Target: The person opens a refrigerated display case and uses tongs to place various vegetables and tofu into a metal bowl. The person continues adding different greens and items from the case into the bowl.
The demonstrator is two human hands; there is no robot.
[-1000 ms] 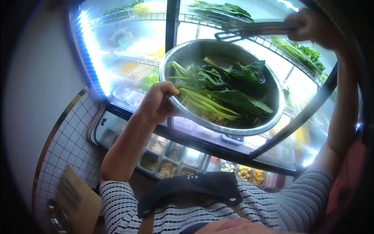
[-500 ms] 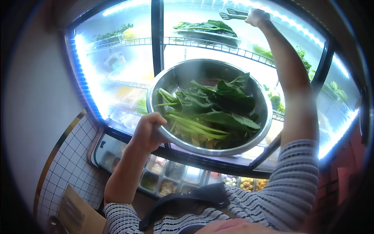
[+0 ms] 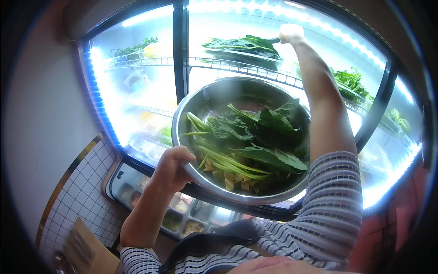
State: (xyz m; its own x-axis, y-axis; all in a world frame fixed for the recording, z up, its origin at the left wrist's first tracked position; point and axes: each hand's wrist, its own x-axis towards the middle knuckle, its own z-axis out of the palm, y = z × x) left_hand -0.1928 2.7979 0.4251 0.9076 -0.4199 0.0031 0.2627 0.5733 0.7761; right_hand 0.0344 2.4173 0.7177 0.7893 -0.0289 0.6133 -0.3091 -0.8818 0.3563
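Note:
My left hand (image 3: pixel 172 168) grips the left rim of a large steel bowl (image 3: pixel 255 199), thumb over the edge. Long green stems and broad dark leaves (image 3: pixel 260 141) lie in the bowl, with some pale flat strips beneath them. High inside a lit display cooler, my right hand (image 3: pixel 292 34) is closed around the handle of tongs (image 3: pixel 274 40). Only a short dark piece of the tongs shows, at the right edge of a pile of leafy greens (image 3: pixel 244 44) on a tray. Whether their tips touch those leaves is hard to see.
The wire shelf (image 3: pixel 242 68) runs across the cooler behind the bowl. A dark door frame post (image 3: pixel 181 50) stands left of it. More herbs (image 3: pixel 350 84) sit on the right. Several small food tubs (image 3: pixel 193 227) line the counter below, and a white grid panel (image 3: pixel 84 182) is at left.
My right hand has moved left and slightly down, bringing the tongs to the leafy pile on the shelf. The bowl, still in my left hand, sits slightly lower in view.

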